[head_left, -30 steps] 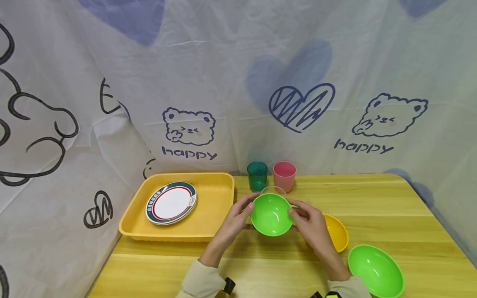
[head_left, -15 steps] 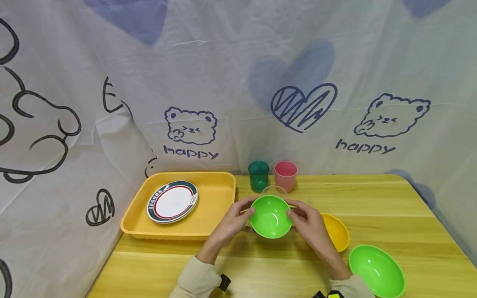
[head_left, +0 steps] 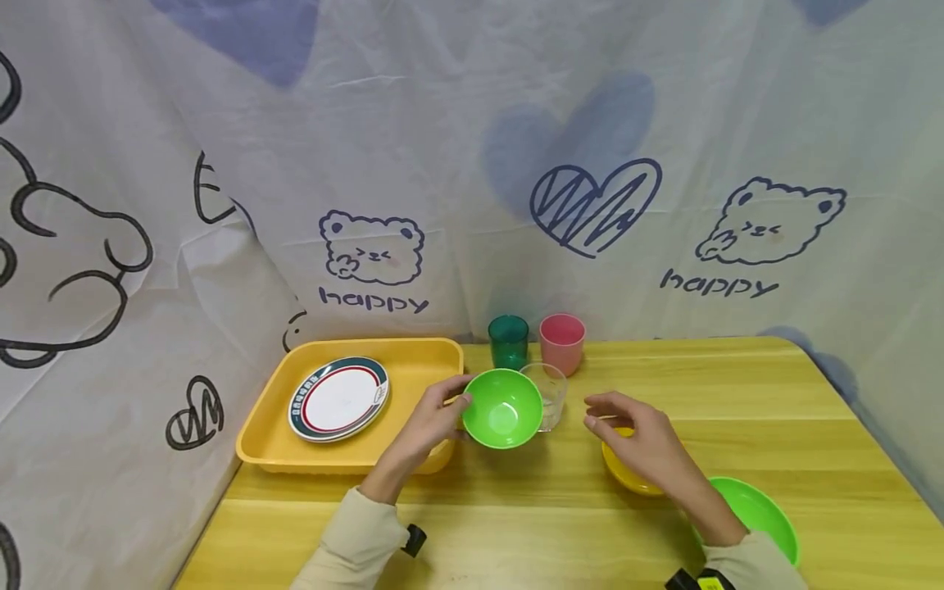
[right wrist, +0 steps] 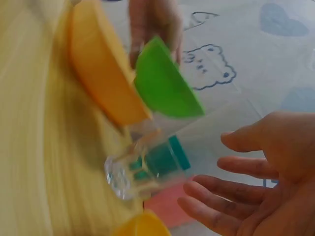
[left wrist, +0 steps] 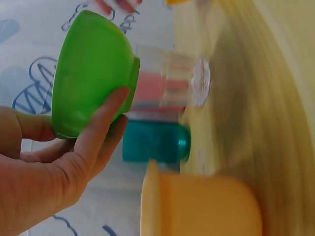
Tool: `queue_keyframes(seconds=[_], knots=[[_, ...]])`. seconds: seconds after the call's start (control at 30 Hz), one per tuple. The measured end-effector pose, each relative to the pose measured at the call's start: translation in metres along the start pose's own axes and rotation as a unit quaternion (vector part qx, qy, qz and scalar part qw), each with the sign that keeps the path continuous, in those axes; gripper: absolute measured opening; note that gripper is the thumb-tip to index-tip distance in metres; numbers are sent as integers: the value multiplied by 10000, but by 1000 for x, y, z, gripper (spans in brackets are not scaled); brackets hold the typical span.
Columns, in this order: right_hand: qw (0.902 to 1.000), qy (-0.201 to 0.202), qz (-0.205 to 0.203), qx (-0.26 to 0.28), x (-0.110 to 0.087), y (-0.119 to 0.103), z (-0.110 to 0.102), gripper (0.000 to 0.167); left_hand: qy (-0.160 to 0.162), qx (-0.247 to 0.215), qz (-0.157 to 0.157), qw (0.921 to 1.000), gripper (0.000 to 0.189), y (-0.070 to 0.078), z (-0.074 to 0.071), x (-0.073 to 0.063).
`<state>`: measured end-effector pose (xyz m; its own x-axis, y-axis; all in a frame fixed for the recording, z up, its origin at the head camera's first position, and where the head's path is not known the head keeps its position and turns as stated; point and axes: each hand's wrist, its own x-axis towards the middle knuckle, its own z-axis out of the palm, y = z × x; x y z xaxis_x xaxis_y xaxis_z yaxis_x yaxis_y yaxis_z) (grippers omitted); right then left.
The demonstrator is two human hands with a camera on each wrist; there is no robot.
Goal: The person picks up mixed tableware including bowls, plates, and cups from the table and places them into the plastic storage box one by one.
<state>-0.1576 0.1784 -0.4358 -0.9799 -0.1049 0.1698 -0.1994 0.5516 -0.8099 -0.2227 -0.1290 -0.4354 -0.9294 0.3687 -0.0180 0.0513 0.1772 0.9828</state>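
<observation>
A small green bowl point(head_left: 504, 410) is held in the air by my left hand point(head_left: 431, 422), with the thumb at its rim and the fingers beneath, as the left wrist view point(left wrist: 93, 73) bears out. My right hand point(head_left: 645, 438) hovers over a yellow bowl point(head_left: 627, 474), its fingers spread and holding nothing; the right wrist view shows them relaxed point(right wrist: 216, 196). Behind the green bowl stands a clear cup point(head_left: 553, 397), partly hidden by it. Under the right forearm lies a larger green bowl point(head_left: 760, 512), partly covered.
At the left sits a yellow-orange tray point(head_left: 428, 377) bearing white plates point(head_left: 339, 400) with dark green rims. A teal cup point(head_left: 509, 342) and a pink cup point(head_left: 562, 344) stand at the back, by a printed cloth point(head_left: 457, 164). All rest on a wooden table point(head_left: 516, 524).
Both hands held the small green bowl before. My right hand has let go and moved right over the yellow bowl, while my left hand has carried the green bowl leftward.
</observation>
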Motion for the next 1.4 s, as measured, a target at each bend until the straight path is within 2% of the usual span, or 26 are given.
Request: queue_keyframes(seconds=[0.1, 0.2, 0.37, 0.57, 0.77, 0.87, 1.0, 1.27, 1.4], knots=[[9992, 25, -162, -359, -3, 5, -5, 26, 411, -46, -212, 9989, 39, 2, -12, 0], [9982, -22, -226, -548, -8, 8, -12, 24, 703, -138, -291, 9970, 39, 2, -24, -1], [9958, -78, -215, -887, -18, 15, -33, 20, 829, -306, -412, 9952, 40, 5, -44, 2], [9911, -377, -25, -1278, -32, 31, -62, 24, 983, -446, -796, 9910, 44, 6, -68, 12], [9802, -749, 337, -1799, -43, 53, -87, 29, 1180, -669, -1253, 9828, 47, -2, -88, 23], [9764, -851, 393, -1946, -48, 63, -96, 29, 1241, -835, -1483, 9776, 49, -9, -97, 30], [9733, -1005, 368, -2032, -55, 76, -102, 28, 1290, -936, -1647, 9734, 52, -15, -103, 38], [9668, -1328, 213, -2173, -63, 96, -108, 25, 1437, -1141, -1935, 9638, 57, -24, -107, 54], [9627, -1459, 205, -2270, -65, 99, -109, 24, 1416, -1054, -2031, 9631, 61, -29, -107, 63]])
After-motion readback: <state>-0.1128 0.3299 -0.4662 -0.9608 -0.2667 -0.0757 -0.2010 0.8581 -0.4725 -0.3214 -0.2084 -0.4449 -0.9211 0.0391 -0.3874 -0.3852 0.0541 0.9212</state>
